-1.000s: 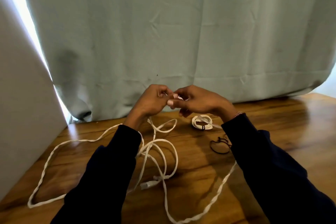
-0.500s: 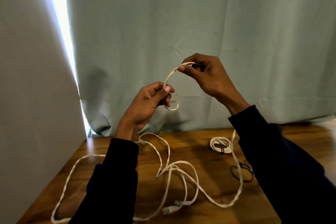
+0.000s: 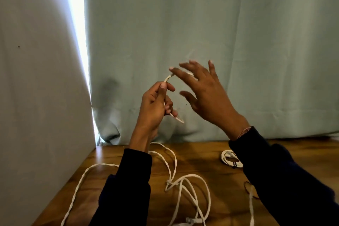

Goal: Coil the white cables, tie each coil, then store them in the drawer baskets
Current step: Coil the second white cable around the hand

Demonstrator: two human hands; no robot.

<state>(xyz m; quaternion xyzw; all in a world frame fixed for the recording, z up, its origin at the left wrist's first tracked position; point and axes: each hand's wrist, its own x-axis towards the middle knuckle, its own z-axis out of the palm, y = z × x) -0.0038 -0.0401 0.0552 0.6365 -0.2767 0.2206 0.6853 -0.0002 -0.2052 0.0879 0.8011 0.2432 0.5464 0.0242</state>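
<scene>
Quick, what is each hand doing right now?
Left hand: closed, pinching the white cable.
Right hand: open, fingers spread, holding nothing; its fingertip is at the cable's end.

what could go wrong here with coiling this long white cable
The loose cable on the table crosses itself in a snarl, so pulling more up may tighten it into a knot. Only the left hand pinches the cable; the right hand is spread open, so the started loop might slip out. A strand runs off the near table edge and could drag or snag.
</scene>
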